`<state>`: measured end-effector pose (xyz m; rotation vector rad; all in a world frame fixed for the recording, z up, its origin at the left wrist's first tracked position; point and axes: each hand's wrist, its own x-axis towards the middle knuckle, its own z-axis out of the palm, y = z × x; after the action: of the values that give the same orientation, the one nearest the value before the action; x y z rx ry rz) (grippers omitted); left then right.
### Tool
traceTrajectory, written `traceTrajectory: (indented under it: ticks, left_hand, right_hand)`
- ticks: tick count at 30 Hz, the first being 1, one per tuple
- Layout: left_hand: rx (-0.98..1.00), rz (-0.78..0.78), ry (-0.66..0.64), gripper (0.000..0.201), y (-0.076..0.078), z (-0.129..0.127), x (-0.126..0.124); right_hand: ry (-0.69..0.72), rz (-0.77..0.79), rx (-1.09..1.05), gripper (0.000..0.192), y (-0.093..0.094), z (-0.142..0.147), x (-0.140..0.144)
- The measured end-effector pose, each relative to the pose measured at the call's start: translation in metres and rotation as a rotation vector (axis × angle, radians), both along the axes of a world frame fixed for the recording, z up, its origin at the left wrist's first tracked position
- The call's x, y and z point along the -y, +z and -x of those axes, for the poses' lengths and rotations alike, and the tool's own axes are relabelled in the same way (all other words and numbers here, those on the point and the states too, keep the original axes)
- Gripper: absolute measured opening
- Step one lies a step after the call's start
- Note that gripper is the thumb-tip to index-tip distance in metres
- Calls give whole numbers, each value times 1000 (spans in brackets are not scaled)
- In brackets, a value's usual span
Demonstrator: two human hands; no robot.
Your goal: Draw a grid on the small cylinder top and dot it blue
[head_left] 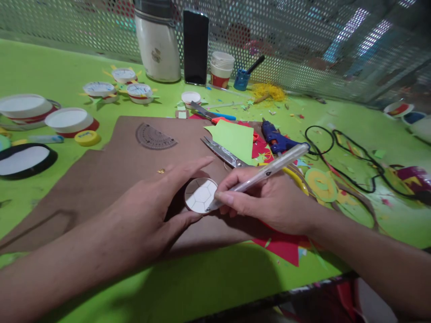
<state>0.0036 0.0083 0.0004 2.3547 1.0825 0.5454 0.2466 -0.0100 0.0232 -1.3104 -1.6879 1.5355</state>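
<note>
Presently the left hand (158,206), open with fingers spread, braces the white paper disc (201,195) flat on the brown card sheet (117,170), steadying it while the right hand (269,202) grips a pen (262,172), tip on the disc's edge.

No readable text anywhere on the worktop.

The protractor (155,137) on the brown card carries scale marks too small to read; the yellow lid (87,137) near the left edge has blue lettering, blurred; the white jug (157,45) at the back edge bears a small unreadable emblem.
</note>
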Motion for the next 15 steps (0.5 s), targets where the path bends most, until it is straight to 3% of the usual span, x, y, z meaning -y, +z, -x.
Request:
traceTrajectory:
  ticks: [8,15]
  left_hand:
    - [-17,-28,-26,63,-2,2,-1]
    - [-20,-11,-44,68,1,6,1]
  right_hand:
    - [-192,22,-335,19,-6,1,-6]
    - [-223,5,-303,20,-6,3,-6]
